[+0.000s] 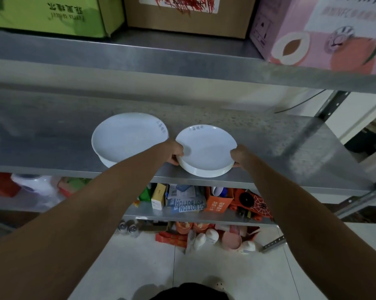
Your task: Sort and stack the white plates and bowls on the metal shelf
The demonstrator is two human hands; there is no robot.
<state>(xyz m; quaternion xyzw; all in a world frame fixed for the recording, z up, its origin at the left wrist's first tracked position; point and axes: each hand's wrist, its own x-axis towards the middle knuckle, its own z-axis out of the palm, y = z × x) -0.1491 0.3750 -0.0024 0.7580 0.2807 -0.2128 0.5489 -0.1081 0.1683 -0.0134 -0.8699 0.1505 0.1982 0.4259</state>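
A stack of several small white plates (pixel 206 149) sits at the front edge of the metal shelf (pixel 269 144), slightly overhanging it. My left hand (pixel 174 153) grips the stack's left rim and my right hand (pixel 240 156) grips its right rim. To the left stands a larger white plate (pixel 126 137) resting on top of a white bowl or deeper dish, untouched. Both stacks carry small grey print near their far rims.
The shelf above holds a green box (pixel 52 14), a brown carton (pixel 189 14) and a pink box (pixel 325 31). Lower shelves carry packets, boxes and bottles (pixel 182 202). A slanted metal upright (pixel 308 131) stands at the right. White floor tiles lie below.
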